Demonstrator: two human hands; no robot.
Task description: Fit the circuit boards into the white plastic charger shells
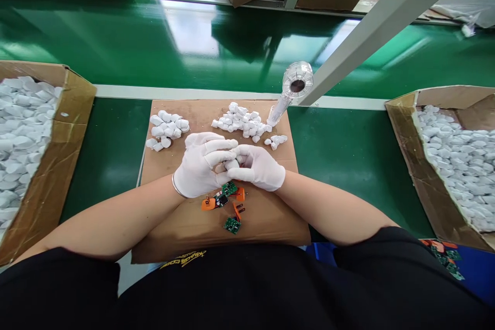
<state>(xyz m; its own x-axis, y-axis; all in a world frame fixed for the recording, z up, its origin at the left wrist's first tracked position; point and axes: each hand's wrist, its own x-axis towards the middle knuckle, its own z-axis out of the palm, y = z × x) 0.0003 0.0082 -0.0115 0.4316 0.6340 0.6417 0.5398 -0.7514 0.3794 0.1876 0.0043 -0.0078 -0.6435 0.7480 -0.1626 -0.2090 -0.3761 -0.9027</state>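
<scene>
Both hands wear white gloves and meet over a brown cardboard sheet (pixel 201 118). My left hand (pixel 201 165) and my right hand (pixel 259 166) are closed together on a small white plastic shell (pixel 231 164) held between the fingertips. Just below the hands lie green circuit boards (pixel 232 225) and orange plug pieces (pixel 208 203). Two piles of white shells sit further back on the cardboard, one at the left (pixel 167 128) and one at the middle (pixel 242 120).
A cardboard box of white shells (pixel 73 113) stands at the left and another box (pixel 406 129) at the right. A small clear handheld fan (pixel 296 84) leans by a slanted metal post (pixel 371 36). A green conveyor belt (pixel 154 41) runs behind, with more boxes beyond.
</scene>
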